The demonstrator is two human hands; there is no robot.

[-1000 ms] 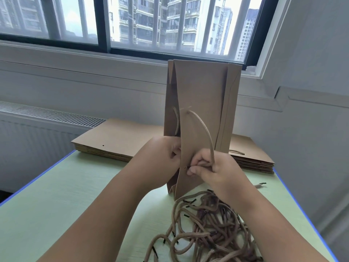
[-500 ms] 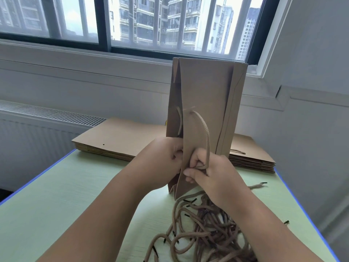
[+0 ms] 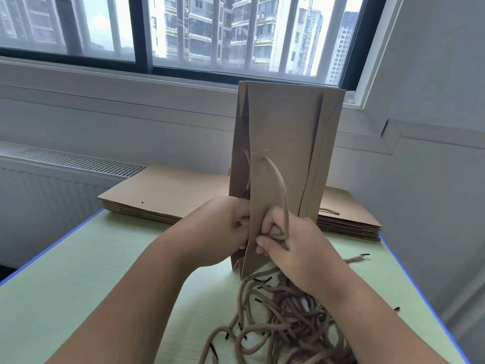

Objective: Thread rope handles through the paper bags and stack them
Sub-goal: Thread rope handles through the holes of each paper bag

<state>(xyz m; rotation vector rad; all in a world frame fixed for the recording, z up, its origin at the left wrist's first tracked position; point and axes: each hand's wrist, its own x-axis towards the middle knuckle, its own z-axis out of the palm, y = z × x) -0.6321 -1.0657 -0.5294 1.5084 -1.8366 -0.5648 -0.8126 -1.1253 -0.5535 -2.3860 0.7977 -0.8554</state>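
The worktop (image 3: 91,285) is carrying stacked flat bags (image 3: 170,190) along its far edge, seemingly awaiting ropes; the upright paper bag (image 3: 283,143) is standing mid-worktop beside loose ropes (image 3: 283,327); left grip (image 3: 220,229) is pinching it, right grip (image 3: 301,245) clenching its half-threaded rope handle (image 3: 279,185).

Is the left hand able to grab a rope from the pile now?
Probably not yet: the left hand holds the bag, and the right arm lies over the pile. It's close, though.
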